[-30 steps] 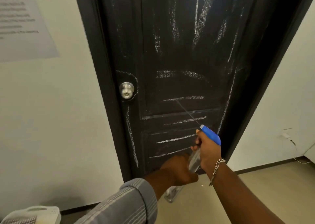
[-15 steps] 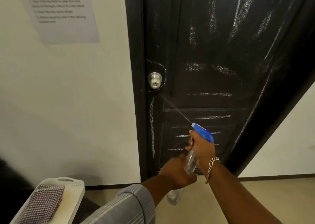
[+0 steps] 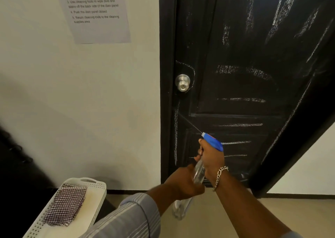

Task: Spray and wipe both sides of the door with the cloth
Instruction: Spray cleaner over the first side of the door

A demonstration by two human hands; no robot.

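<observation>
Newly visible: cloth (image 3: 65,205) in basket (image 3: 98,199), apparently folded

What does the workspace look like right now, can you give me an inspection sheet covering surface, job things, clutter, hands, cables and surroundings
Surface: black door streaked with white chalk-like marks; silver knob near its left edge.
Job's things: spray bottle with a blue head aimed at the door, a thin jet leaving the nozzle; checked cloth lying flat in a white tray at lower left.
Clutter: nothing seen.
Hands: right hand grips the bottle's neck, a chain bracelet on the wrist; left hand holds the bottle's body.
Cables: nothing seen.
Surroundings: pale wall with a printed instruction sheet; beige floor.
</observation>
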